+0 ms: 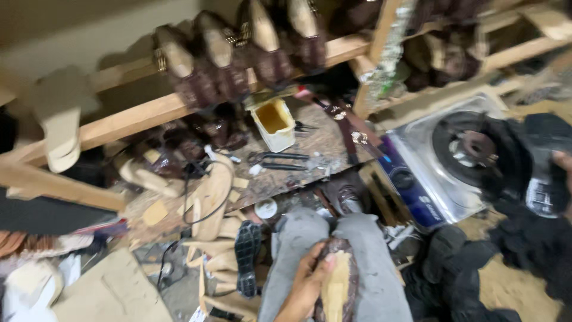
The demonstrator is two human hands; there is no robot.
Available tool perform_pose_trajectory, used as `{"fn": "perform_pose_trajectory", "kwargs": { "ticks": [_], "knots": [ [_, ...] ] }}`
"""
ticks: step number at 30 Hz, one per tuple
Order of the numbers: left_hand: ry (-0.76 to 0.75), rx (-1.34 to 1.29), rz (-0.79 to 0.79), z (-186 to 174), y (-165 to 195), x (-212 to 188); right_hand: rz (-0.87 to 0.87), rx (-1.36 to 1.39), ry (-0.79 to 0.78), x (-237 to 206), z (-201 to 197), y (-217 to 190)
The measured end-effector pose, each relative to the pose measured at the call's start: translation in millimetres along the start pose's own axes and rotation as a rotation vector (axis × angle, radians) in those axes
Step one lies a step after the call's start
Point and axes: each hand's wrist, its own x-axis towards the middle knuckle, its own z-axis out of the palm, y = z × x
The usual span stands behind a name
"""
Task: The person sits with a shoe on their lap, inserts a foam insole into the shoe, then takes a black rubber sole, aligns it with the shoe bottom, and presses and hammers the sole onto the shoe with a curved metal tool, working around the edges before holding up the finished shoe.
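The left hand grips a dark brown shoe by its edge, fingers curled over the side and thumb on the pale insole. The shoe rests on the person's lap, on grey trousers, with its lower end cut off by the bottom of the frame. The right hand shows only at the far right edge; just a few fingers appear, closed on a black sole, and the rest of the hand lies out of view. Motion blur smears that whole side, so the pile of black soles below it is hard to separate into pieces.

Ahead, a wooden shelf carries a row of brown shoes, their tops cut off by the upper frame. On the worktable stand a cream-coloured tub and dark scissors. Pale insole cutouts lie heaped to the left, and a fan sits on the floor to the right.
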Motion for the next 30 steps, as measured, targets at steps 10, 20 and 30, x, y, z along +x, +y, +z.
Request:
{"fn": "perform_pose_trajectory", "kwargs": {
  "ticks": [10,20,30],
  "knots": [
    [-0.118,0.009,0.102,-16.4,8.9,-0.7,-0.073,-0.906,-0.322,-36.1,81.2,24.8],
    [0.035,0.314,0.447,7.5,54.1,-36.8,-0.377,-0.486,-0.335,-132.2,91.7,65.9],
    [0.624,0.333,0.477,-130.2,43.3,-51.2,-0.337,0.11,-0.234,-306.7,138.2,121.3]
  ]
}}
